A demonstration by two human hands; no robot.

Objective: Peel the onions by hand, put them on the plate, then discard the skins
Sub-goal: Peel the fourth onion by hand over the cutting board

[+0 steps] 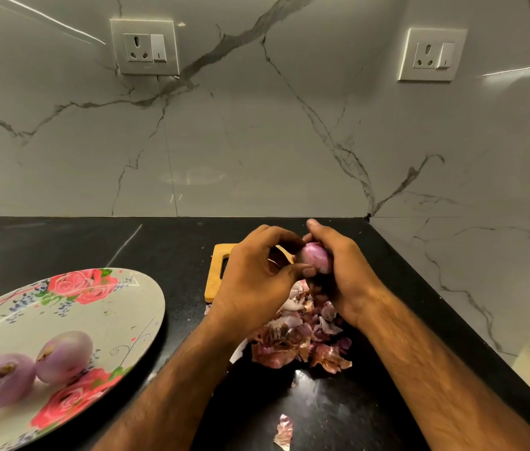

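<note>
Peeling in hand: one small round purple onion point(315, 257), held at 2 o'clock from the plate.

Work over the heap of dry pink-brown skins point(296, 340) at 6 o'clock from the onion, so scraps drop there; lift a loose edge with your thumb and pull it off, turning the bulb as you go; your right hand point(345, 275) cups the onion from 3 o'clock, fingers wrapped round it; your left hand point(257, 275) comes in from 9 o'clock, fingers curled, thumb tip pressed on the skin, pinching it as I judge; the oval rose-patterned plate point(120, 307) at 8 o'clock bears three peeled pale-purple onions point(63, 354).
</note>
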